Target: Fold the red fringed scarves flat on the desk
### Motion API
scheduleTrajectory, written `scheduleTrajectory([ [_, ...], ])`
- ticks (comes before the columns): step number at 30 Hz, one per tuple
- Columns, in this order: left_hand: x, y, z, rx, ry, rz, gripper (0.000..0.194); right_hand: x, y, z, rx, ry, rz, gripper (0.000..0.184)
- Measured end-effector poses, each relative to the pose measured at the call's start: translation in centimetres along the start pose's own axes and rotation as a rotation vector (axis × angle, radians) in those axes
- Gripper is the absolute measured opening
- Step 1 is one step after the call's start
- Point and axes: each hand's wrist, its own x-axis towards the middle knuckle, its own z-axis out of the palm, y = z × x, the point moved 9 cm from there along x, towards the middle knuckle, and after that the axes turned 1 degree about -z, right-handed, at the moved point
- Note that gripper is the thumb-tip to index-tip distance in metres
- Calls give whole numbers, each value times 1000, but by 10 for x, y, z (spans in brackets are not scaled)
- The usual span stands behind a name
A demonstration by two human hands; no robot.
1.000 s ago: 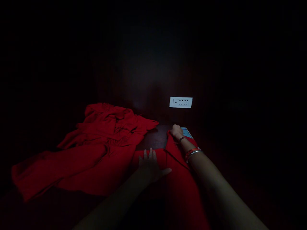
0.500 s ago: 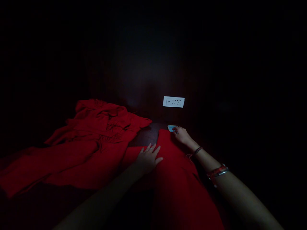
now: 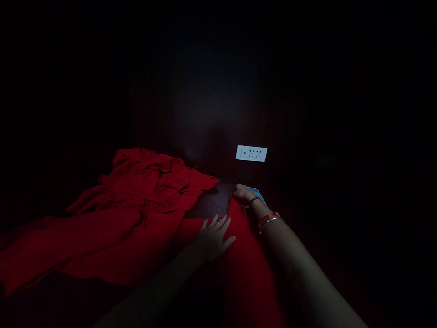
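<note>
A large red cloth (image 3: pixel 249 269) is spread in front of me, with a strip running towards me on the right. My left hand (image 3: pixel 214 237) lies flat on it with fingers spread, a ring on one finger. At the strip's far end, my right hand (image 3: pixel 241 192) has its fingers closed on the cloth's far edge. Just right of that hand, partly hidden behind the wrist, is a flat pale-blue rectangular thing (image 3: pixel 258 195) with a light rim. On the left the red fabric is bunched into a crumpled heap (image 3: pixel 153 177).
A white socket plate (image 3: pixel 251 153) is set in the dark upright surface behind the cloth. Between heap and strip shows a patch of dark tabletop (image 3: pixel 212 200). Deep shadow hides most of the surroundings.
My right hand has moved left from the pale-blue thing to the cloth's far edge. The strip's right side has shifted left, uncovering more of the blue thing. My left hand stays on the cloth.
</note>
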Motion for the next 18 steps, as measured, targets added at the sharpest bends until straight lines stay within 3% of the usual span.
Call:
scheduleTrajectory([
  [8, -3, 6, -2, 33, 60, 22, 55, 23, 26, 4, 10, 84, 83, 29],
  [13, -4, 7, -9, 35, 130, 17, 58, 21, 19, 17, -33, 55, 3, 24],
  [18, -4, 6, -10, 31, 116, 27, 60, -1, 11, -9, -76, 191, -80, 31],
])
